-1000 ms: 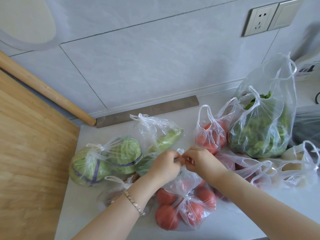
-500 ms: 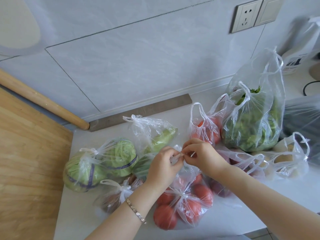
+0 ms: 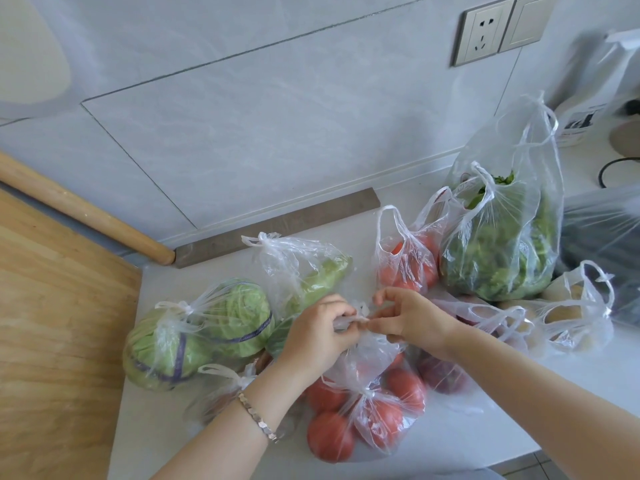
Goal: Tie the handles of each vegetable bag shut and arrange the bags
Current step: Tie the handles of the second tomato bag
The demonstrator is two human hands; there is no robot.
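From where I am standing by the white counter (image 3: 450,441), a wooden board (image 3: 52,341) is lying at the far left, with a rolling pin (image 3: 79,209) running along the wall behind it. Just beside the board a cabbage bag (image 3: 197,334) is sitting knotted at the top, two green heads showing through it. In front of it a small tied bag (image 3: 225,386) is lying against the person's left wrist, which is wearing a bracelet (image 3: 259,419); I cannot tell what is inside. Behind these a pale green vegetable bag (image 3: 304,268) is lying with its top bunched shut.

The left hand (image 3: 322,337) is curling its fingers and pinching the handles (image 3: 348,319) of the tomato bag (image 3: 367,410), which is sitting near the counter's front edge between the two forearms. The right hand (image 3: 408,320) is meeting it, thumb and fingers pinching the same twisted plastic, forefinger arching above. A knot is showing lower down over the tomatoes.

Behind the right hand a smaller bag of tomatoes (image 3: 405,268) is standing with its handles loose, touching a tall leafy greens bag (image 3: 502,251) that is also gaping open. Under the right forearm a bag of dark purple vegetables (image 3: 445,374) is lying, and farther right a bag of pale brown vegetables (image 3: 571,327) is slumping with its loops free. A wall socket (image 3: 479,32) is sitting high on the tiles.
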